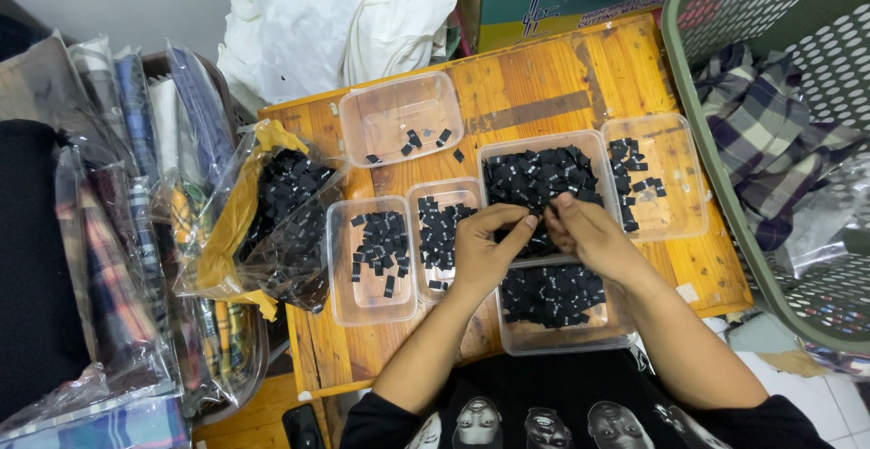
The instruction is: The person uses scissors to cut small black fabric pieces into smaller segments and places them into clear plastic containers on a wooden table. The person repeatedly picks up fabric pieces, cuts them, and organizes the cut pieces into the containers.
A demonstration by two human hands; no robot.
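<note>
A black short-sleeved T-shirt [580,413] is being worn, its front printed with a row of pale grey portrait heads. The sleeves are ending above the elbows, so both forearms are being left bare. No rings, watch or gloves are being worn on the hands [535,236].

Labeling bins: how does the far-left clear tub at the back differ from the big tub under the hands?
The back tub holds only a few black tags, its floor mostly bare; the big tub is heaped with them. The back tub is untouched; both hands work over the big tub. Both are clear plastic.
</note>
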